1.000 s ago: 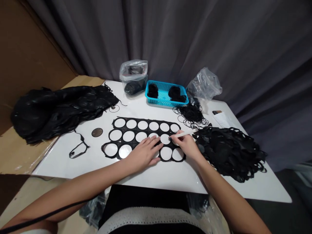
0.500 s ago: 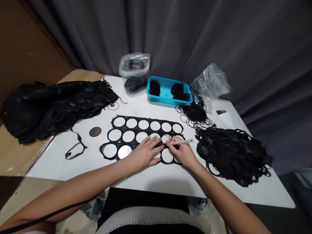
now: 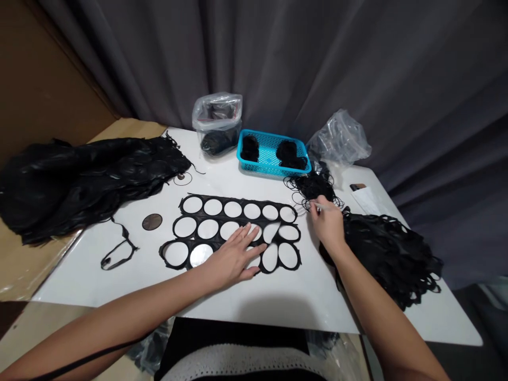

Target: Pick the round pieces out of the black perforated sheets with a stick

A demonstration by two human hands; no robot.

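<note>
My left hand [image 3: 234, 254] lies flat with fingers spread on a thin black sheet [image 3: 197, 217] with rows of round holes, pressing it to the white table. The fingers hide a few of the holes. At the sheet's right end some holes look bent out of round. My right hand [image 3: 330, 225] is closed around a slim, pale, pen-like tool [image 3: 322, 206], its tip by a tangled heap of thin black rings [image 3: 315, 185]. I cannot make out whether a ring hangs from the tip.
Behind the sheet stand a blue basket [image 3: 273, 170] with black bundles and a clear bag-lined tub [image 3: 218, 127]. Black sheets [image 3: 87, 169] are piled left, more cut black pieces [image 3: 392, 254] right. A dark disc [image 3: 152, 221] and a torn black loop [image 3: 130, 246] lie leftward.
My right hand has moved from the sheet's right side up and right to the ring heap, tool still held. The sheet's right end has shifted and buckled. My left hand stays put.
</note>
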